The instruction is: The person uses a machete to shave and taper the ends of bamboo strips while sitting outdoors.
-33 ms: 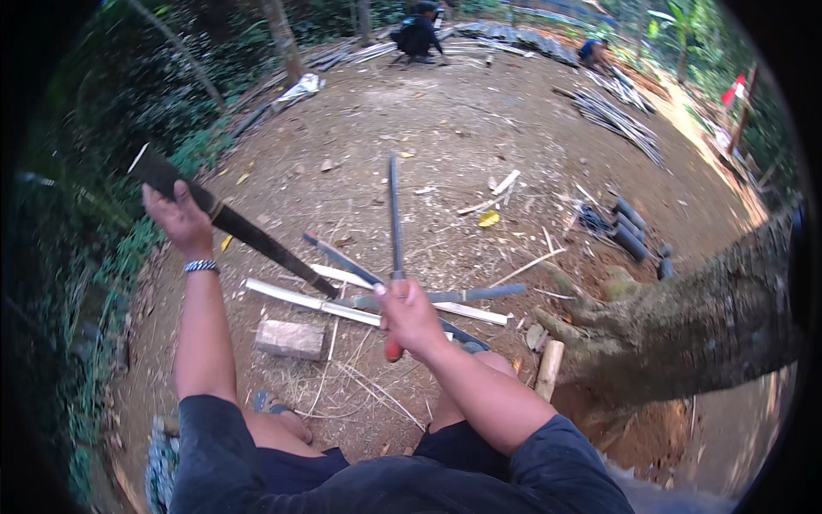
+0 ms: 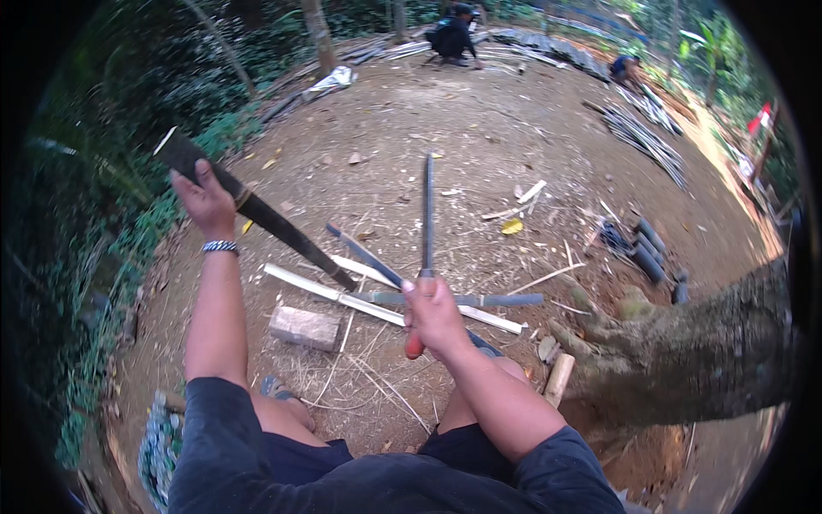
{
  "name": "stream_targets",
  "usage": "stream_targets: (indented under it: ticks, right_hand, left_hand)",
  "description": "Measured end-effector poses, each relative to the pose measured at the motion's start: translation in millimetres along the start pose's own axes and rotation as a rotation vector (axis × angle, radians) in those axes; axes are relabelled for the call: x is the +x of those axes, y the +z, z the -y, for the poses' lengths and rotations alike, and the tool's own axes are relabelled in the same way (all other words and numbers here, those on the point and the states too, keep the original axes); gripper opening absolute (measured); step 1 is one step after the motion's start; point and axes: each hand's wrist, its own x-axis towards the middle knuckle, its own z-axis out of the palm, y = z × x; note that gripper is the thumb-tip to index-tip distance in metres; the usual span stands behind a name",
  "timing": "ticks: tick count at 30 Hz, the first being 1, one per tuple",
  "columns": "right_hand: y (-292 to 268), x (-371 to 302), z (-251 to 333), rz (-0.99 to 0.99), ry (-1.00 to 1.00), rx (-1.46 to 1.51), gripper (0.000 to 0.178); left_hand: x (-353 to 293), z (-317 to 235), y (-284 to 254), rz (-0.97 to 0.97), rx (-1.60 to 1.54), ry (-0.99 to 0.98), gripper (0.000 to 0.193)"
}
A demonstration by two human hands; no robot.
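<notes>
My left hand (image 2: 208, 204) is closed around the upper part of a dark bamboo piece (image 2: 278, 224), its thumb along the side. The bamboo slants down to the right, with its pale cut end up and its lower end by several split bamboo strips (image 2: 497, 300) on the ground. In my right hand (image 2: 437, 315) is a machete (image 2: 427, 218), gripped by its reddish handle. Its long narrow blade points away from me, apart from the bamboo. Pale strips (image 2: 295, 281) cross the dark ones below my hands.
A squared block (image 2: 306, 328) lies near my left foot. To the right stands a thick tree trunk (image 2: 685, 334), with a short bamboo length (image 2: 559, 379) at its base and dark cylinders (image 2: 648, 257) beyond. Two people (image 2: 454, 36) crouch far off near piled poles (image 2: 642, 141).
The view has turned slightly left, so the scene sits farther right in the picture. Both hands keep their hold on the bamboo piece and the machete.
</notes>
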Motion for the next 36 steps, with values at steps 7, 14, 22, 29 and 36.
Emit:
stream_targets:
  ticks: [7,14,22,29,36]
  right_hand:
    - [8.8,1.4,-16.0,0.042,-0.035,0.158,0.028]
    - [5.1,-0.2,-20.7,0.081,-0.011,0.083,0.023]
    - [6.2,-4.4,-31.4,0.073,-0.037,0.035,0.025]
    - [4.3,-14.8,-40.8,0.100,-0.103,-0.013,0.025]
    - [35.4,-55.6,19.1,0.172,-0.347,-0.046,0.026]
  left_hand:
    - [17.2,-20.5,-53.8,0.221,-0.284,-0.448,0.045]
    - [15.5,-66.3,-70.1,0.196,-0.445,-0.508,0.056]
    - [-6.2,-91.5,-45.9,-0.010,-0.436,-0.184,0.049]
    - [11.0,-115.0,-38.2,0.081,-0.220,-0.151,0.031]
    - [33.7,-160.9,-32.2,0.425,0.025,-0.169,0.019]
